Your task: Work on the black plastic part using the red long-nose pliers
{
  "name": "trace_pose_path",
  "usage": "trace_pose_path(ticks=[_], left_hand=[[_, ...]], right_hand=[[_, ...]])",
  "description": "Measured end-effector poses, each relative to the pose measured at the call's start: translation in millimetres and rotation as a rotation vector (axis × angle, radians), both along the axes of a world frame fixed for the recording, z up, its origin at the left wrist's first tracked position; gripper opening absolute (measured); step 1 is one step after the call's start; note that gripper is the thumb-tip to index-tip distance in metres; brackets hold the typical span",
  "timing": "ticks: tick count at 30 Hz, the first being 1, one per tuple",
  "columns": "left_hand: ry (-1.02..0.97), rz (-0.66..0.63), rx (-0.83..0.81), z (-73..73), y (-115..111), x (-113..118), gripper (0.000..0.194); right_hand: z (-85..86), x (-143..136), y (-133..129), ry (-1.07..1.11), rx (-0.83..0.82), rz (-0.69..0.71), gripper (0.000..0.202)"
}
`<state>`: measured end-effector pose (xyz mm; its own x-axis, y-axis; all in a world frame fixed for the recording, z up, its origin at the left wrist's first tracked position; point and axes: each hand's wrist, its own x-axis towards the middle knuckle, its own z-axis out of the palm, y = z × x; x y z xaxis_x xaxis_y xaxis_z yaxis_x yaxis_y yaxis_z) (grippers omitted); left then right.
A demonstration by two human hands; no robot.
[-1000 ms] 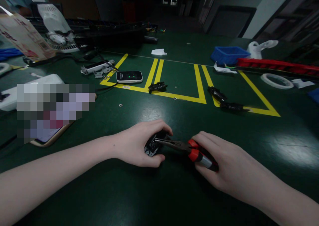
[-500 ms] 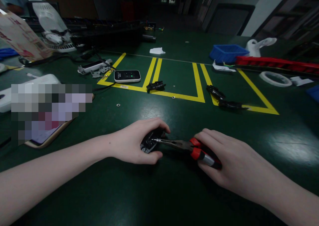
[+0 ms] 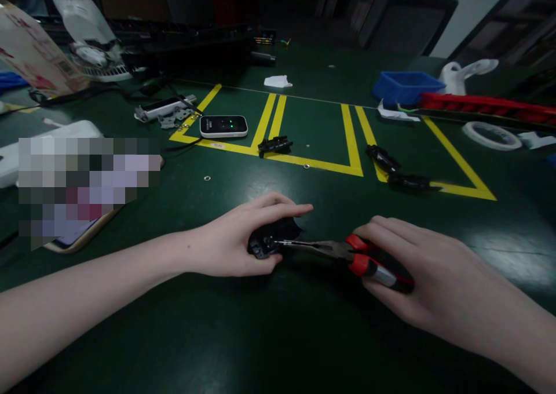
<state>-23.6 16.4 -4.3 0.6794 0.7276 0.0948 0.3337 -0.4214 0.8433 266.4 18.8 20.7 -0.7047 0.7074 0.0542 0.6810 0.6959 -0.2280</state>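
My left hand (image 3: 237,237) is curled round a small black plastic part (image 3: 263,244), its thumb below and its index finger stretched out above. The palm and fingers hide much of the part. In my right hand (image 3: 417,266) is a pair of long-nose pliers (image 3: 330,248) with red and black handles. The pliers' thin jaws point left and their tips touch the black part or lie just over it; whether they pinch anything I cannot tell.
Yellow tape (image 3: 313,165) marks boxes on the green table (image 3: 217,336). Black parts (image 3: 275,145) lie there beside a white-edged device (image 3: 223,126) with green lights. A phone (image 3: 87,232) is at left. A blue bin (image 3: 406,87) and a tape roll (image 3: 490,135) are at right.
The left index finger has straightened away from the black part, which has turned a little. My right hand and the pliers have shifted slightly right. The view has tilted slightly.
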Motion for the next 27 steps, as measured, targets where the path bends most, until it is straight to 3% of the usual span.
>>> trace_pose_path(ticks=[9, 27], left_hand=[[-0.049, -0.023, -0.074, -1.4, 0.4, -3.3, 0.074], [-0.033, -0.070, -0.002, -2.5, 0.0, 1.0, 0.056]], right_hand=[[4.6, 7.2, 2.3, 0.032, 0.032, 0.024, 0.026], [6.9, 4.0, 1.0, -0.021, 0.137, 0.117, 0.025]])
